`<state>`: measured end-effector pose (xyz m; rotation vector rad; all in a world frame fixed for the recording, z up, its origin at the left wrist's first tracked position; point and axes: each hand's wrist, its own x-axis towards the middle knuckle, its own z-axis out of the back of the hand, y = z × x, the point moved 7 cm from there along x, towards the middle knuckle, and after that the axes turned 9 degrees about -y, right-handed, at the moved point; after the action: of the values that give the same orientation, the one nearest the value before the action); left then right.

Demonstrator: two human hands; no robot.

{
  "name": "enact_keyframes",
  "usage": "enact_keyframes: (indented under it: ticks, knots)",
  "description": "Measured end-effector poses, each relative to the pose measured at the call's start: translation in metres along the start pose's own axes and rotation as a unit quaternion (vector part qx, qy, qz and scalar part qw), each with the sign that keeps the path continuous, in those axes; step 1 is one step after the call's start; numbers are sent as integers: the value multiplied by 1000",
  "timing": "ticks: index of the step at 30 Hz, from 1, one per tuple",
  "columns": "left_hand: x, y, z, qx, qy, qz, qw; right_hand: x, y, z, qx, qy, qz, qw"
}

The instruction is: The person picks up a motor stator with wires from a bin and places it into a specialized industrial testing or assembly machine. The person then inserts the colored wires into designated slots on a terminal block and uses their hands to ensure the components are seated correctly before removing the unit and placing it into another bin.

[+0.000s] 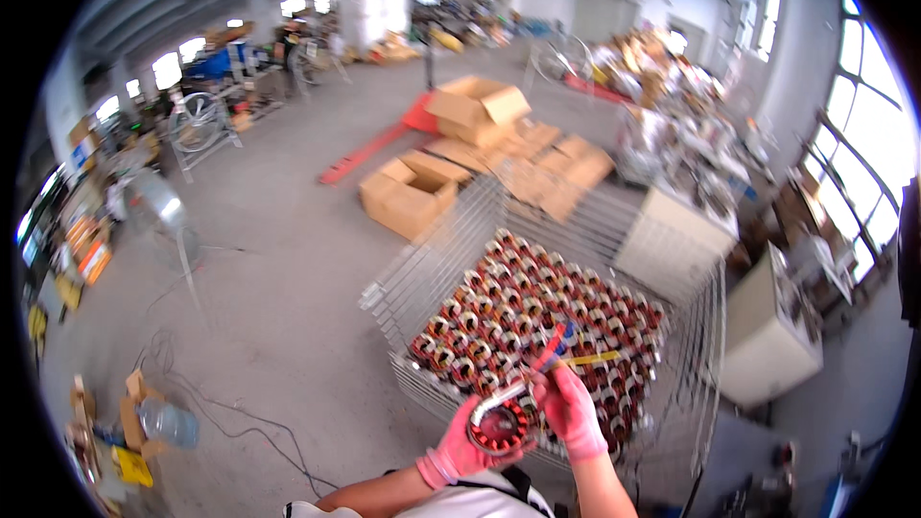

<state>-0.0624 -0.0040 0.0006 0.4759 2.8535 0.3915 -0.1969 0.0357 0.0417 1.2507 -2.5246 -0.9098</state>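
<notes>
My left hand (459, 448), in a pink glove, is wrapped round a stator (498, 426), a ring with reddish copper windings inside. My right hand (573, 412), gloved in pink too, is closed just to its right. A slim red-and-blue piece (552, 349) sticks up from the right fingers; whether it is a tool handle or wires I cannot tell. Between the hands a pale silvery strip (510, 391) lies across the stator's upper rim. Beneath and beyond both hands, rows of similar stators (518, 297) fill a wire mesh cage (408, 379). A yellow strip (597, 358) lies on them.
Past the cage are open cardboard boxes (408, 194), flattened cardboard (561, 173) and a red pallet jack (369, 151). White cabinets (767, 350) stand to the right. A floor fan (163, 216), loose cables (254, 417) and a clear water jug (170, 422) are at the left.
</notes>
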Motion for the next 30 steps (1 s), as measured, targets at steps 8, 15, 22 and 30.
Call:
enact_keyframes:
  ticks: [8, 15, 22, 30]
  knots:
    - [8, -1, 14, 4, -41, 14, 999, 8, -6, 4, -85, -83, -37, 992]
    - [7, -28, 36, 23, -112, 18, 993, 27, -16, 6, -207, -197, 24, 958]
    - [8, -68, 48, -9, -121, -1, 993, 29, -18, -47, -636, -77, 319, 699]
    - [8, -109, 52, 47, -182, -15, 982, 46, -74, -16, -709, 9, -27, 705]
